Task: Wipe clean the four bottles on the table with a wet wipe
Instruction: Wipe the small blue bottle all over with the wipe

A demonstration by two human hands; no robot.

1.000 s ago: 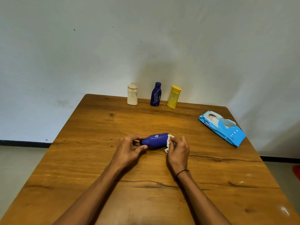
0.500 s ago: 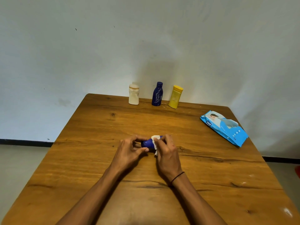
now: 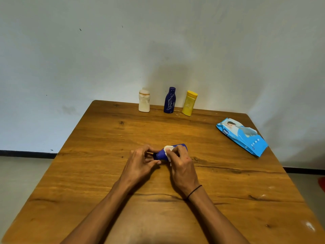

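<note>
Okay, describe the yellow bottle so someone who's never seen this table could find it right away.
Look along the far edge of the wooden table, against the wall, where three bottles stand in a row. The yellow bottle is the rightmost, beside the upright dark blue bottle; it alone is yellow.

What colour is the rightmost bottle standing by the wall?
Yellow, cap included; the rightmost bottle shows in the head view.

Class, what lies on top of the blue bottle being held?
A white wet wipe lies on the blue bottle, pressed by the right hand. The bottle's middle is covered.
</note>
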